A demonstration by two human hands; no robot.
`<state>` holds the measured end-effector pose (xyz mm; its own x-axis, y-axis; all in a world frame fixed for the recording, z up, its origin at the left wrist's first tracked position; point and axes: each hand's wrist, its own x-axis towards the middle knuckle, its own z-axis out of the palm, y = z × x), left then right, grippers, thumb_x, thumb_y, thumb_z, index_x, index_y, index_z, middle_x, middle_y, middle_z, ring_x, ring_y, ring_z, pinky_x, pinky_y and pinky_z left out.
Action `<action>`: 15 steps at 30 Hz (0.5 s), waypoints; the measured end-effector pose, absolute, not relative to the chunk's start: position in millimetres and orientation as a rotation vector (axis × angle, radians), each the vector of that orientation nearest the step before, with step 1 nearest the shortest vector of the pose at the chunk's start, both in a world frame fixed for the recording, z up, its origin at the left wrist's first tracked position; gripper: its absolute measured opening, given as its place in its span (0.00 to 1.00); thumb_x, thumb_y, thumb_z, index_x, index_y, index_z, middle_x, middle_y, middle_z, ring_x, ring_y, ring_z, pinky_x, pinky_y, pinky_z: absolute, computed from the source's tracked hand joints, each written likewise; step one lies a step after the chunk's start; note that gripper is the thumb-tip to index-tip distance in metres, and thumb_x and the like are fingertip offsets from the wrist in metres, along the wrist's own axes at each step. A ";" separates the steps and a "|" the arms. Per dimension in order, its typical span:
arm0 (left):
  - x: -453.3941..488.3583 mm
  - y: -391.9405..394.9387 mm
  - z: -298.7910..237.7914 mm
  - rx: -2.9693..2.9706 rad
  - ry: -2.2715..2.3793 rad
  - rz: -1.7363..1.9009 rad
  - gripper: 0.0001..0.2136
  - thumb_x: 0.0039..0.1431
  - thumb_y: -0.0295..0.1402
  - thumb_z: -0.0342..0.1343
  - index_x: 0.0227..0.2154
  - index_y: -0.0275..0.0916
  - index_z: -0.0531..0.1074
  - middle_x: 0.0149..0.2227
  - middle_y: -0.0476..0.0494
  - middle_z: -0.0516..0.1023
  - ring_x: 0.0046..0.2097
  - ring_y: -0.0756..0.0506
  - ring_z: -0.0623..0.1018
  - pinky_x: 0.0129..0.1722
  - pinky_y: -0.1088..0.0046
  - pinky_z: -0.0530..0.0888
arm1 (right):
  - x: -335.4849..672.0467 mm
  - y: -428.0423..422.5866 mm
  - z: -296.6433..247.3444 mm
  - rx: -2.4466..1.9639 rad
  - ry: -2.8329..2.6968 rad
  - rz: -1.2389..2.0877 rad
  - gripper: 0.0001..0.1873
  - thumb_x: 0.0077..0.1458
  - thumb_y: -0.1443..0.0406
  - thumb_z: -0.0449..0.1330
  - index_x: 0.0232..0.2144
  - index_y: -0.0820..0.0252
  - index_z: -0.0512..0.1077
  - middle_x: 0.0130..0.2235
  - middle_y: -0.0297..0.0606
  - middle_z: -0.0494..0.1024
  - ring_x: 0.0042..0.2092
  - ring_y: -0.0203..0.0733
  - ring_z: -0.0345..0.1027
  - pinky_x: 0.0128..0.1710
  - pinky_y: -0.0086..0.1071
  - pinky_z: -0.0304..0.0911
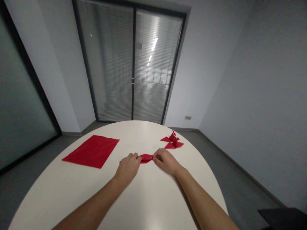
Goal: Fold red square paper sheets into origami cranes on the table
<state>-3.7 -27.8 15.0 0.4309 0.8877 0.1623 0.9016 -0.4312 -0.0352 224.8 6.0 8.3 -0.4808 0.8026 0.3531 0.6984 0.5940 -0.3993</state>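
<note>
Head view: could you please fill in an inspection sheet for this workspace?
Surface: white round table, smooth.
Job's things: small part-folded red paper piece, lying on the table between the hands.
Clutter: flat red paper sheet at left; folded red paper crane at right rear.
Grips: left hand and right hand each pinch one end of the piece.
Cables: nothing seen.
Surroundings: glass doors with blinds, grey walls, wall socket, dark object at lower right.

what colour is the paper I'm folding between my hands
Plain red, like the flat sheet beside it. The folded paper shows best in the head view.
</note>
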 end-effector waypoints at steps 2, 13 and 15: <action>-6.1 -26.1 13.4 -2.561 -1.604 -0.199 0.13 0.67 0.24 0.46 0.45 0.38 0.76 0.43 0.38 0.77 0.47 0.39 0.76 0.42 0.64 0.76 | 224.9 5.7 8.5 -1.189 -2.314 0.290 0.07 0.59 0.70 0.58 0.33 0.60 0.76 0.33 0.38 0.77 0.37 0.41 0.68 0.40 0.32 0.60; -11.6 -21.3 9.0 -2.664 -1.582 -0.415 0.13 0.70 0.32 0.47 0.49 0.44 0.75 0.44 0.43 0.76 0.48 0.43 0.76 0.46 0.68 0.73 | 223.2 5.5 9.1 -1.077 -2.342 0.261 0.05 0.60 0.69 0.60 0.36 0.59 0.76 0.40 0.40 0.78 0.43 0.43 0.69 0.45 0.35 0.62; -11.6 -21.0 7.9 -2.688 -1.567 -0.442 0.13 0.70 0.33 0.47 0.52 0.44 0.73 0.46 0.43 0.76 0.48 0.43 0.76 0.47 0.68 0.73 | 222.8 5.2 8.2 -1.128 -2.317 0.307 0.06 0.61 0.69 0.58 0.36 0.59 0.76 0.37 0.38 0.79 0.41 0.43 0.69 0.43 0.34 0.62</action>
